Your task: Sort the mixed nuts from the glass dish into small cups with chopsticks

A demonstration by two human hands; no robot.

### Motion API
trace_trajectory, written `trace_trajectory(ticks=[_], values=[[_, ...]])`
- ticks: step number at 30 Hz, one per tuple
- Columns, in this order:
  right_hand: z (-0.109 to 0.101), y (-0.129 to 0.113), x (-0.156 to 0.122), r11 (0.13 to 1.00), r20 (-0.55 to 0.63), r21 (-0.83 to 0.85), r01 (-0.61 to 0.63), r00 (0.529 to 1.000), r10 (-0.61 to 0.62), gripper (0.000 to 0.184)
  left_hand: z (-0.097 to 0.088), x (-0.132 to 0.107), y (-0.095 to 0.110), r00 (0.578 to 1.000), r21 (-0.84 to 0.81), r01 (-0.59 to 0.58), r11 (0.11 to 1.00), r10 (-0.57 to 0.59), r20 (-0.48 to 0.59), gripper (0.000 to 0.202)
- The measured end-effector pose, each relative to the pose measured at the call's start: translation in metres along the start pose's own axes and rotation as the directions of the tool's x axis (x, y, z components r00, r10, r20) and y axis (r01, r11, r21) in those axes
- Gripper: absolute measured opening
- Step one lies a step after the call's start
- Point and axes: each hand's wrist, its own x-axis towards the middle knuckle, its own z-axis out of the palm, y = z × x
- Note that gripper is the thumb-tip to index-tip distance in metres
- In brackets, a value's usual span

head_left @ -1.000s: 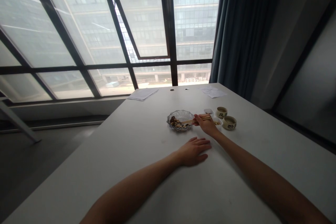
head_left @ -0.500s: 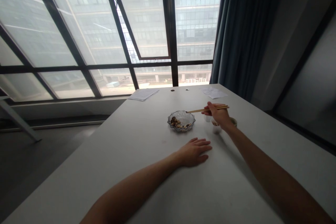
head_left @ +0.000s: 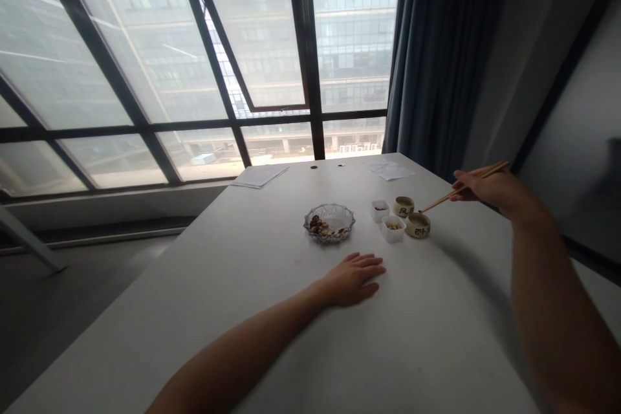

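The right hand (head_left: 485,185) is closed on chopsticks (head_left: 449,192), their tips near a ceramic cup (head_left: 418,225). The left hand (head_left: 352,279) lies open on the surface (head_left: 233,259) (palm down), just short of a glass dish (head_left: 330,223) of food (head_left: 320,226).

The left hand (head_left: 352,279) lies palm down; the right hand (head_left: 485,186) is raised, fingers pinched.

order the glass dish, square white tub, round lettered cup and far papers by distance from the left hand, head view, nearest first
1. Glass dish: just ahead of the left hand, slightly to its left
2. Square white tub: ahead and to the right
3. Round lettered cup: right of the tub
4. Papers: far ahead, past the cup
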Motion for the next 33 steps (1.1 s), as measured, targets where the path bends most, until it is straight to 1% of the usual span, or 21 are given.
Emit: trace_trajectory(ticks=[3, 6, 9, 12, 14, 17, 23, 26, 28, 30, 33], values=[[0.006, 0.013, 0.011, 1.000, 0.068, -0.005, -0.029, 0.997, 0.030, 0.026, 0.000, 0.000, 0.000, 1.000, -0.002, -0.001, 1.000, 0.001, 0.001, 0.049], [0.018, 0.021, 0.015, 0.999, 0.150, -0.008, -0.040, 0.988, 0.041, 0.019, -0.001, 0.001, 0.001, 1.000, -0.010, 0.000, 1.000, 0.000, 0.000, 0.049], [0.030, 0.025, 0.015, 0.998, 0.236, -0.039, -0.050, 0.970, 0.058, 0.017, -0.001, 0.001, 0.001, 1.000, -0.012, 0.001, 1.000, -0.001, 0.001, 0.050], [0.037, 0.026, 0.015, 1.000, 0.264, -0.020, -0.019, 0.964, 0.024, 0.015, -0.002, 0.000, 0.002, 1.000, -0.012, -0.002, 1.000, 0.002, 0.002, 0.050], [0.037, 0.025, 0.016, 1.000, 0.254, 0.007, 0.013, 0.967, -0.014, 0.013, -0.002, 0.000, 0.002, 1.000, -0.012, -0.003, 1.000, 0.003, 0.000, 0.049], [0.032, 0.023, 0.017, 0.998, 0.203, 0.042, 0.039, 0.978, -0.047, 0.015, -0.002, 0.001, 0.003, 1.000, -0.017, -0.001, 1.000, 0.002, 0.003, 0.049], [0.023, 0.015, 0.012, 0.996, 0.074, 0.066, 0.059, 0.995, -0.064, 0.016, -0.002, 0.001, 0.003, 1.000, -0.019, 0.005, 1.000, -0.005, 0.010, 0.049], [0.023, 0.010, 0.008, 0.994, 0.040, 0.075, 0.079, 0.996, -0.082, 0.017, -0.002, 0.001, 0.002, 1.000, -0.013, 0.008, 1.000, -0.008, 0.011, 0.049], [0.026, 0.007, 0.005, 0.989, 0.022, 0.082, 0.119, 0.992, -0.121, 0.017, -0.002, 0.001, 0.003, 1.000, -0.007, 0.008, 1.000, -0.008, 0.010, 0.049], [0.034, 0.004, 0.002, 0.977, 0.007, 0.115, 0.180, 0.983, -0.182, 0.017, -0.002, 0.001, 0.003, 1.000, 0.000, 0.006, 1.000, -0.006, 0.008, 0.049], [0.056, -0.001, -0.007, 0.949, 0.029, 0.196, 0.249, 0.965, -0.259, 0.020, -0.002, 0.001, 0.003, 1.000, 0.006, 0.005, 1.000, -0.005, 0.004, 0.049]])
